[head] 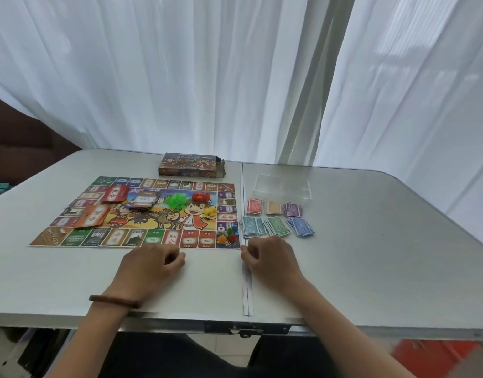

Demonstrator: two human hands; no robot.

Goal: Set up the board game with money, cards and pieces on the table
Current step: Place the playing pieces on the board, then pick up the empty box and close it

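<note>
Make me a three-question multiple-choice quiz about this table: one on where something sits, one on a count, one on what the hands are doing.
1. Where is the game box?
A) just beyond the far edge of the board
B) on top of the money
C) in the person's lap

2. How many money piles lie to the right of the board?
A) three
B) six
C) nine

3. What are the left hand and right hand doing?
A) dealing cards
B) lifting the board
C) resting on the table, holding nothing

Answers:
1 A: the box lies flat behind the board.
2 B: there are two rows of three piles.
3 C: both hands lie loosely curled at the board's near edge.
</note>
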